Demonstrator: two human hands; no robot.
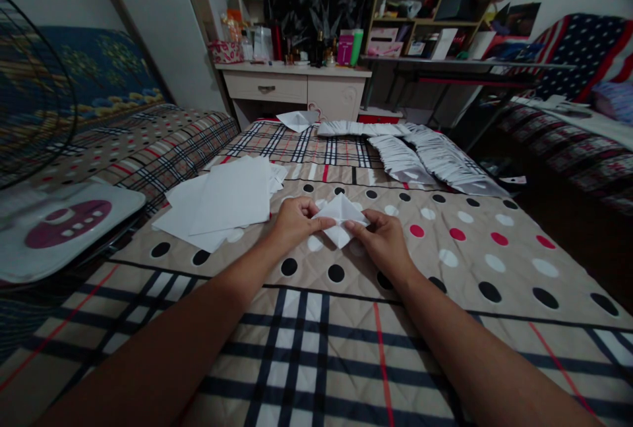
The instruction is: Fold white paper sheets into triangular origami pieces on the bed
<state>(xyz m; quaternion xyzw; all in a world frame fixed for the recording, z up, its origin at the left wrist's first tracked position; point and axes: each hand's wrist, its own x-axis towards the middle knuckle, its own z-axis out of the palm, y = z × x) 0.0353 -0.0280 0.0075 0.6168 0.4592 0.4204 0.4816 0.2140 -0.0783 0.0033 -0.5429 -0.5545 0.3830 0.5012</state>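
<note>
A small piece of folded white paper point(341, 207) is held between my two hands, just over the dotted bedspread. My left hand point(295, 219) pinches its left side, thumb on top and fingers tucked behind. On the opposite corner, my right hand point(383, 232) grips the paper the same way, its thumb near the middle. Creases cross the paper, and its lower point hangs toward me. To the left of my left hand lies a loose pile of flat white paper sheets point(232, 196).
Rows of folded paper pieces point(403, 162) lie at the bed's far right, with a single folded sheet point(298, 120) at the far edge. A fan point(34, 91) and its white base point(133, 200) stand at left. Behind the bed is a white dresser point(277, 87).
</note>
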